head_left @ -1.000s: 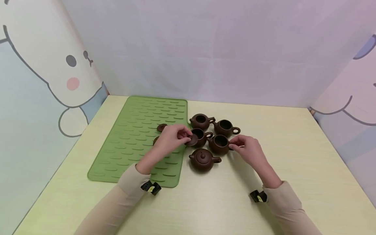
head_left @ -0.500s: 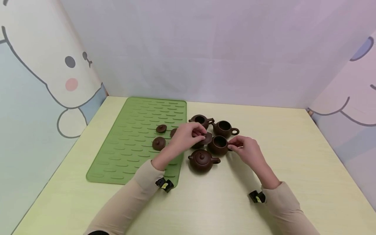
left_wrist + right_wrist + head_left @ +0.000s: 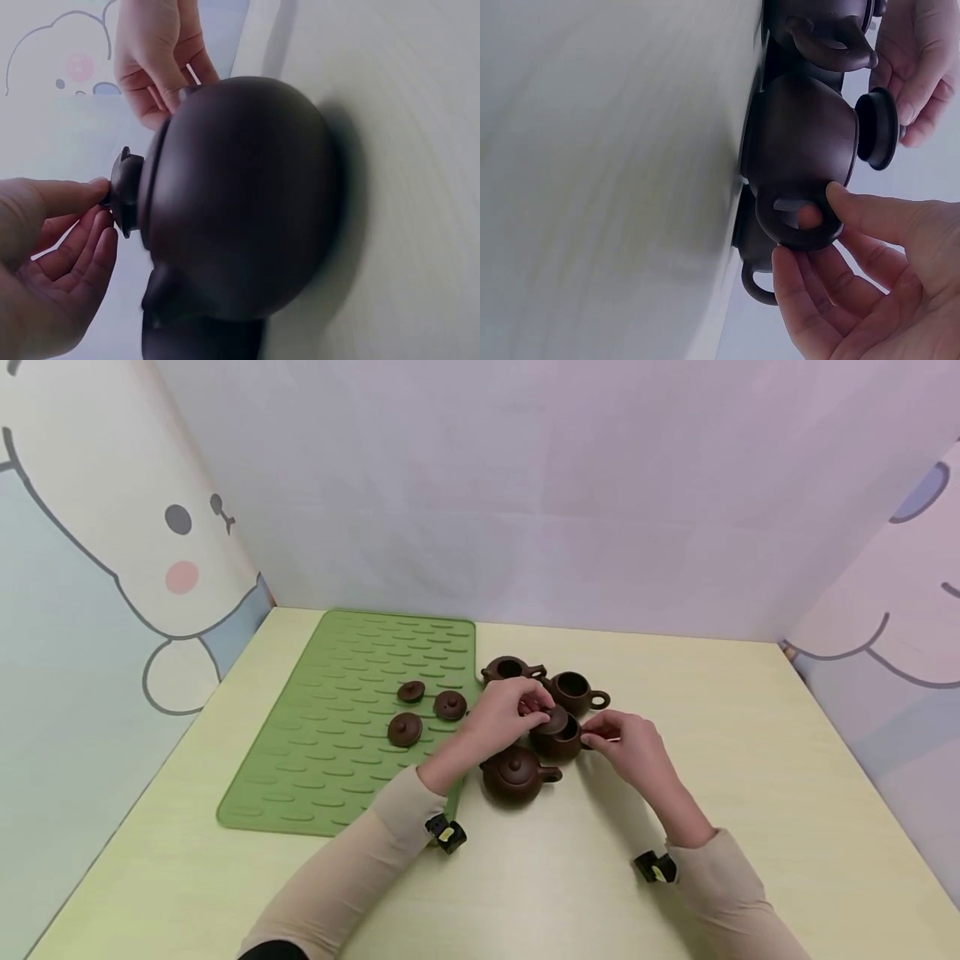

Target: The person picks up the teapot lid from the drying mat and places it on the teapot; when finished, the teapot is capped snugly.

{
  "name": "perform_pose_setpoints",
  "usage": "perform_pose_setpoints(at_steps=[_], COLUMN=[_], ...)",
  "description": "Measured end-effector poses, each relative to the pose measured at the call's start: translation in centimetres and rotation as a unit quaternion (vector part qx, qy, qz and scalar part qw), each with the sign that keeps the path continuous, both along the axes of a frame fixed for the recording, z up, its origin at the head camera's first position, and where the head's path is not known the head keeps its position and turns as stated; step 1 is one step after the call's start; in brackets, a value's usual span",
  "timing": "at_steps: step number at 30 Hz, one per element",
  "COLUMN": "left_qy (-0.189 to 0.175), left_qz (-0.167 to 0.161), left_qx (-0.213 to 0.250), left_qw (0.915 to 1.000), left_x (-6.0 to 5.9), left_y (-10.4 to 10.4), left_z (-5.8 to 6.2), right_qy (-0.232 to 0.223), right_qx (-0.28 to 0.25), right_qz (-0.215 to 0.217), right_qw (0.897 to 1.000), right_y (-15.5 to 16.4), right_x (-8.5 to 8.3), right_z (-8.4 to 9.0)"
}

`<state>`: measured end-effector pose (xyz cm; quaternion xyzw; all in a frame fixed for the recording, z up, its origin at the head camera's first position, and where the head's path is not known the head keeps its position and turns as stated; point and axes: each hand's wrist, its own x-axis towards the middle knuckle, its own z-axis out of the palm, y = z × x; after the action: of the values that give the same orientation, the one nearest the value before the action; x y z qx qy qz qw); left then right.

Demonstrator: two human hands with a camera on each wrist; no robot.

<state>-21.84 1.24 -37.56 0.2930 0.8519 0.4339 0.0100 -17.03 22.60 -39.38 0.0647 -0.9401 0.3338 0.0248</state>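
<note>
Several small brown clay teapots stand in a cluster on the pale table (image 3: 750, 760). My left hand (image 3: 534, 710) pinches a brown lid (image 3: 556, 719) by its knob, just above the mouth of the open middle teapot (image 3: 558, 742). In the left wrist view the lid (image 3: 126, 191) sits close to that teapot (image 3: 240, 202). My right hand (image 3: 602, 732) pinches the teapot's ring handle (image 3: 802, 221) between thumb and fingers. A lidded teapot (image 3: 517, 774) stands nearest me. Two open teapots (image 3: 510, 669) (image 3: 574, 691) stand behind.
A green ribbed mat (image 3: 337, 752) lies on the left half of the table with three loose brown lids (image 3: 411, 691) (image 3: 450, 704) (image 3: 405, 728) on it. Cartoon-printed walls close in the left, back and right sides.
My left hand has carried the lid rightward from the mat's edge to above the middle teapot. The right hand has kept its hold on the handle.
</note>
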Motion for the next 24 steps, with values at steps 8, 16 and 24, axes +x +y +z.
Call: perform_pose_setpoints(at_steps=[8, 16, 24], left_qy=[-0.001, 0.01, 0.008], left_qz=[-0.002, 0.002, 0.005], left_qx=[-0.007, -0.062, -0.101], left_qw=[1.0, 0.998, 0.9949], left_x=[-0.2, 0.0, 0.1], left_y=[1.3, 2.1, 2.5], left_z=[-0.3, -0.3, -0.4], right_qy=[0.002, 0.003, 0.006], right_qx=[-0.001, -0.001, -0.002], right_qz=[0.0, -0.003, 0.002], right_qw=[1.0, 1.0, 1.0], right_y=[0.0, 0.0, 0.2], right_x=[0.0, 0.0, 0.0], right_z=[0.1, 0.0, -0.1])
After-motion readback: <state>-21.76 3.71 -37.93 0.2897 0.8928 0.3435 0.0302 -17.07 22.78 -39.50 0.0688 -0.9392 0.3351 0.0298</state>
